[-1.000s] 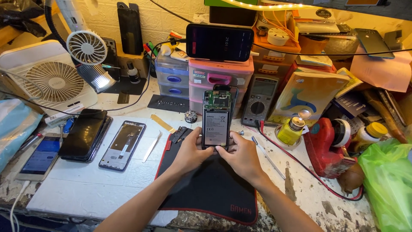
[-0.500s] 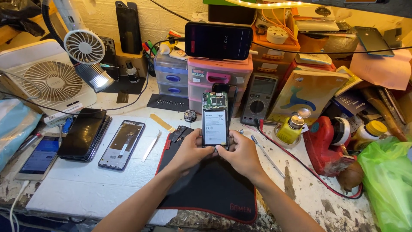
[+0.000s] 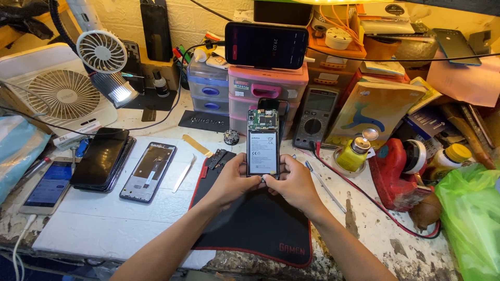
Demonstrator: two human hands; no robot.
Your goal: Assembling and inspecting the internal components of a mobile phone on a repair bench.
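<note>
- Far left: two fans, one large white box fan (image 3: pixel 54 96) and one small round clip fan (image 3: pixel 102 51) above it; a lit lamp head (image 3: pixel 119 93) just below the small fan.
- Left, near edge: one white phone (image 3: pixel 46 186) with lit screen, cable attached. Beside it to the right, one stack of dark phones (image 3: pixel 102 158).
- Next right: one bare phone frame (image 3: pixel 148 171), face-up, then one pair of tweezers (image 3: pixel 184 174) and one yellow pry tool (image 3: pixel 197 145).
- Centre: one black mat (image 3: pixel 260 229) with red trim, at the near edge.
- One opened phone (image 3: pixel 262 143), back cover off, circuit board and battery exposed, held upright above the mat's far end.
- Left hand (image 3: pixel 232 179) closed on the phone's lower left edge; right hand (image 3: pixel 294 184) closed on its lower right, fingertips meeting at the bottom.
- Behind: one pink drawer box (image 3: pixel 268 91) with one dark phone (image 3: pixel 266 45) lying sideways on top; one multimeter (image 3: pixel 314 118) to its right.
- Right: one yellow dispenser bottle (image 3: pixel 354 155), one red cable (image 3: pixel 375 200), one green plastic bag (image 3: pixel 471 218).
- Surface (image 3: pixel 104 224): white, worn, chipped at the near edge. Room: crowded repair bench against a pale wall.
</note>
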